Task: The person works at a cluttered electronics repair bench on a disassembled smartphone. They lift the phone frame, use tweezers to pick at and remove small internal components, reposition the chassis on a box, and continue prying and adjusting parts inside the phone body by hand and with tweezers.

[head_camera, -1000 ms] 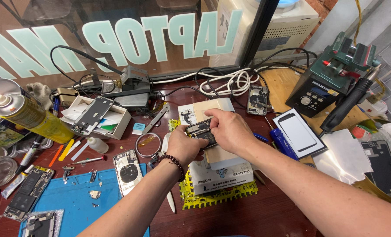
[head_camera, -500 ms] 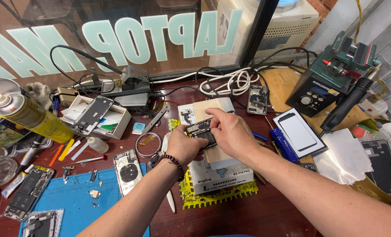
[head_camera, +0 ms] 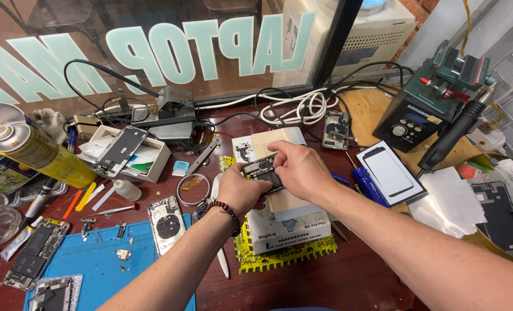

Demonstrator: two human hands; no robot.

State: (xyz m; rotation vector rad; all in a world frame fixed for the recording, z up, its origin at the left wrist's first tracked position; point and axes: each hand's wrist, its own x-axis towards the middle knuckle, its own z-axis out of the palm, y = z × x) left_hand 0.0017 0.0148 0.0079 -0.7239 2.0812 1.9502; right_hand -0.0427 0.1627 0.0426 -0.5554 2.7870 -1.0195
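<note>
— Dark red tabletop [head_camera: 337, 282], crowded with phone parts, pushed against a window [head_camera: 153, 52] with big pale mirrored letters along the far edge.

— And at the middle?

— Both hands meeting over a white box [head_camera: 291, 227] on a yellow toothed mat [head_camera: 285, 259]. Left hand [head_camera: 242, 190], beaded bracelet [head_camera: 225, 208] at the wrist, closed around the near end of a small dark circuit board [head_camera: 263, 171]. Right hand [head_camera: 300, 170] gripping the far end from above, fingers curled over it. Board held just above a beige slab [head_camera: 282, 144] lying on the box.

— Left of the hands?

— Blue work mat [head_camera: 95, 265] at the near left corner, small screws and brackets scattered on it, a silver phone back [head_camera: 165, 223] lying at its right edge. Gutted phone frame [head_camera: 34, 253] at the mat's left side. Yellow spray can [head_camera: 37, 152] tilted near the left edge. Open white carton [head_camera: 127, 152] behind, with a phone screen [head_camera: 118, 151] lying across it.

— Right side?

— Blue-handled screwdriver [head_camera: 369, 184] just beside the right forearm. White glass panel on a dark tray [head_camera: 390, 173] beyond it. Dark green soldering station [head_camera: 432, 98] toward the far right corner, black hot-air handle [head_camera: 452, 135] leaning against it. White cables [head_camera: 297, 106] coiled along the far edge. Another black phone frame [head_camera: 498, 216] at the right edge.
</note>
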